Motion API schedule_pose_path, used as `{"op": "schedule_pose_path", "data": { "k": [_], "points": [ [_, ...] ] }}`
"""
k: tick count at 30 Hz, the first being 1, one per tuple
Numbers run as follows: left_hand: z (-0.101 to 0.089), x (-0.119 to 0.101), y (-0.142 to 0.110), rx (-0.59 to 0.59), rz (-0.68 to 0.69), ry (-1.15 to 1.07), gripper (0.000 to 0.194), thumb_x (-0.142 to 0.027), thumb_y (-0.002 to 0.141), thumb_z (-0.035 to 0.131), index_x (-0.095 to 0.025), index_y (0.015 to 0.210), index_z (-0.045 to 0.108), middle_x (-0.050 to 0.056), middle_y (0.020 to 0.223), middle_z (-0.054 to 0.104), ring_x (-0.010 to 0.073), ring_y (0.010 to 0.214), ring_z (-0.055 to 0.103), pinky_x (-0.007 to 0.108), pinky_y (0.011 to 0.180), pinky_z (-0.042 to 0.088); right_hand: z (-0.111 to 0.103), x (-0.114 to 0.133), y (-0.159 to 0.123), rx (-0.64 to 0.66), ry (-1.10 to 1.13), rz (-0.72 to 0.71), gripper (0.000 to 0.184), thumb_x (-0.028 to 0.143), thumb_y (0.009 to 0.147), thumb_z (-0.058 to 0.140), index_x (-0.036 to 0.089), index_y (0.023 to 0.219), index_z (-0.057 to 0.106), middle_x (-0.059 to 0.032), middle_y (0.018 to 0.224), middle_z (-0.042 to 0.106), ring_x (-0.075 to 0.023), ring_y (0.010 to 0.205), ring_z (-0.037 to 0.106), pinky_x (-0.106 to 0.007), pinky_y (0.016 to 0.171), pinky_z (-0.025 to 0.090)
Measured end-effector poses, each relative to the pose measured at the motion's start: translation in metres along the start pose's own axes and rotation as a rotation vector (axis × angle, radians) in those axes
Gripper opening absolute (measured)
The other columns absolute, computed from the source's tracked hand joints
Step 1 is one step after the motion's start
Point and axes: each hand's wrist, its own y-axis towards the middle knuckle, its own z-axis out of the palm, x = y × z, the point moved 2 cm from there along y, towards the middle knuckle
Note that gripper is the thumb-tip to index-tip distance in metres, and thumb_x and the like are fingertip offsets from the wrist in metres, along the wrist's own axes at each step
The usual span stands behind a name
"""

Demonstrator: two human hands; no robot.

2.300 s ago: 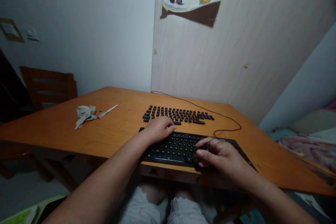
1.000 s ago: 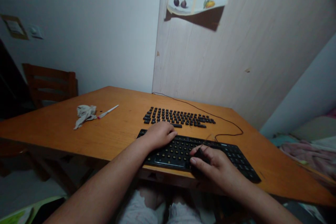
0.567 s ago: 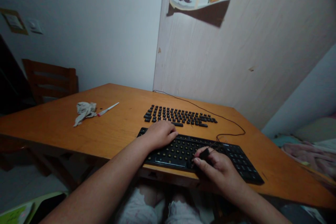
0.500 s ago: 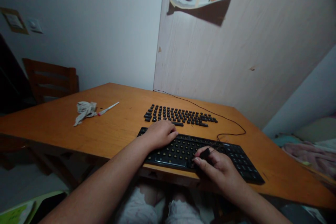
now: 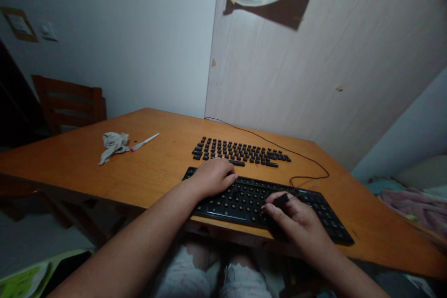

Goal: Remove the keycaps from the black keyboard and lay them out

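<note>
A black keyboard (image 5: 228, 207) lies along the near edge of the table, its main key area stripped to rows of small yellowish stems. The number pad at its right end still has keys. My left hand (image 5: 215, 177) presses down over the keyboard's upper left part, fingers bent at its back edge and partly hidden. Over the lower right of the bare stems, my right hand (image 5: 291, 214) pinches a small black tool (image 5: 280, 200); its working tip is too small to make out. Behind the keyboard, loose black keycaps (image 5: 240, 152) are laid out in rows.
A thin black cable (image 5: 279, 141) curves from the wall around the keycaps' right side. On the table's left lie a crumpled grey cloth (image 5: 114, 145) and a white stick with a red end (image 5: 145, 141). A wooden chair (image 5: 71, 102) stands beyond the left side.
My right hand has moved slightly right with the black tool, whose angle has turned a little. My left hand keeps its place on the keyboard. The view has tilted down slightly.
</note>
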Motion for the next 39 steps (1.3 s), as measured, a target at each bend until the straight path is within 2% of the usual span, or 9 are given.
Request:
{"op": "schedule_pose_path", "data": {
  "k": [5, 10, 15, 19, 23, 26, 32, 35, 39],
  "points": [
    [-0.002, 0.001, -0.001, 0.008, 0.020, -0.016, 0.032, -0.041, 0.091, 0.048, -0.020, 0.093, 0.071, 0.008, 0.092, 0.068, 0.0230, 0.088, 0.061, 0.034, 0.077, 0.044, 0.000, 0.005, 0.001, -0.036, 0.083, 0.017, 0.024, 0.043, 0.087, 0.057, 0.020, 0.094, 0.062, -0.0061, 0.091, 0.069, -0.0231, 0.091, 0.063, -0.031, 0.074, 0.051],
    [-0.015, -0.005, -0.002, -0.038, 0.049, -0.038, 0.025, -0.033, 0.089, 0.050, -0.020, 0.092, 0.071, 0.008, 0.092, 0.067, 0.0228, 0.093, 0.058, 0.034, 0.084, 0.043, -0.003, 0.007, 0.003, -0.057, 0.248, 0.075, 0.028, 0.045, 0.088, 0.057, 0.020, 0.100, 0.061, -0.0066, 0.097, 0.070, -0.0227, 0.095, 0.064, -0.032, 0.085, 0.049],
    [-0.023, -0.019, -0.009, 0.106, 0.120, -0.160, 0.020, -0.028, 0.083, 0.058, -0.021, 0.096, 0.071, 0.005, 0.089, 0.069, 0.0203, 0.087, 0.060, 0.030, 0.079, 0.044, -0.009, 0.004, 0.008, -0.074, 0.248, 0.118, 0.033, 0.048, 0.091, 0.051, 0.019, 0.095, 0.064, -0.0087, 0.098, 0.071, -0.0258, 0.097, 0.063, -0.037, 0.088, 0.045],
    [-0.020, -0.027, -0.014, 0.177, 0.168, -0.190, 0.023, -0.025, 0.076, 0.064, -0.021, 0.097, 0.071, 0.004, 0.092, 0.070, 0.0203, 0.087, 0.061, 0.028, 0.077, 0.044, -0.009, 0.003, 0.011, -0.122, 0.296, 0.168, 0.031, 0.042, 0.092, 0.050, 0.020, 0.112, 0.058, -0.0061, 0.091, 0.072, -0.0245, 0.090, 0.065, -0.038, 0.084, 0.045],
    [-0.015, -0.027, -0.015, 0.180, 0.165, -0.177, 0.024, -0.017, 0.074, 0.060, -0.020, 0.094, 0.071, 0.005, 0.090, 0.069, 0.0195, 0.083, 0.061, 0.027, 0.072, 0.044, -0.008, 0.008, 0.015, -0.096, 0.297, 0.116, 0.017, 0.030, 0.090, 0.048, 0.020, 0.095, 0.059, -0.0057, 0.088, 0.070, -0.0227, 0.088, 0.063, -0.034, 0.079, 0.046],
    [-0.013, -0.025, -0.014, 0.176, 0.125, -0.225, 0.021, -0.017, 0.073, 0.058, -0.020, 0.089, 0.071, 0.004, 0.085, 0.070, 0.0185, 0.078, 0.061, 0.027, 0.069, 0.043, -0.008, 0.012, 0.018, -0.087, 0.193, 0.069, 0.016, 0.025, 0.089, 0.044, 0.020, 0.086, 0.059, -0.0019, 0.074, 0.063, -0.0186, 0.073, 0.059, -0.030, 0.067, 0.044],
    [-0.011, -0.020, -0.007, 0.138, -0.113, -0.693, 0.020, -0.026, 0.077, 0.059, -0.016, 0.092, 0.069, 0.001, 0.079, 0.066, 0.0132, 0.070, 0.057, 0.023, 0.063, 0.042, 0.002, 0.015, 0.030, -0.096, 0.032, -0.026, 0.022, 0.037, 0.089, 0.055, 0.021, 0.101, 0.063, -0.0014, 0.080, 0.065, -0.0184, 0.073, 0.059, -0.029, 0.066, 0.046],
    [-0.011, -0.018, -0.001, 0.103, -0.227, -0.991, 0.019, -0.027, 0.074, 0.064, -0.015, 0.089, 0.067, 0.001, 0.080, 0.065, 0.0113, 0.072, 0.056, 0.023, 0.068, 0.043, 0.009, 0.021, 0.040, -0.033, 0.002, -0.151, 0.026, 0.032, 0.088, 0.057, 0.023, 0.111, 0.064, -0.0030, 0.094, 0.070, -0.0197, 0.085, 0.064, -0.032, 0.077, 0.049],
    [-0.006, -0.016, 0.005, 0.086, -0.315, -1.323, 0.014, -0.020, 0.071, 0.065, -0.014, 0.082, 0.063, -0.001, 0.074, 0.061, 0.0084, 0.064, 0.054, 0.022, 0.066, 0.042, 0.013, 0.032, 0.051, 0.002, -0.016, -0.317, 0.032, 0.022, 0.088, 0.056, 0.025, 0.119, 0.062, -0.0047, 0.117, 0.068, -0.0213, 0.110, 0.061, -0.036, 0.097, 0.045]
  ]
}}
